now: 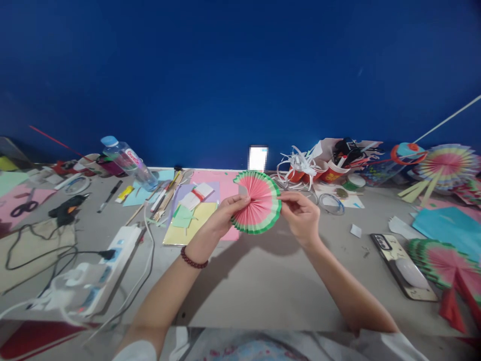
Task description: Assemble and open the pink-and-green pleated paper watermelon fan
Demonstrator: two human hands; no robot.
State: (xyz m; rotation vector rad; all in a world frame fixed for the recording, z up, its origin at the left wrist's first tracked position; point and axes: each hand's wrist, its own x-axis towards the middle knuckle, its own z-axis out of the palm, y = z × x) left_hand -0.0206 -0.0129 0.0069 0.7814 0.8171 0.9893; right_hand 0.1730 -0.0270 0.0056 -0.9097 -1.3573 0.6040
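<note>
A round pleated paper fan (pixel 259 203), pink inside with a white band and a green rim, is held up above the grey table (pixel 263 281). My left hand (pixel 227 213) pinches its left side near the centre, fingers closed on the pleats; a dark red bead bracelet is on that wrist. My right hand (pixel 300 213) grips the fan's right edge with thumb and fingers closed. The fan is spread almost into a full circle, with a gap at its upper left.
Coloured paper sheets (pixel 195 210) and sticks lie behind the fan. A glue gun (pixel 67 208), power strip (pixel 112 255), cables, scissors (pixel 22 206) and a lying bottle (pixel 130 161) are at left. A phone (pixel 404 265), finished fans (pixel 443 260) and red cups (pixel 326 173) are at right.
</note>
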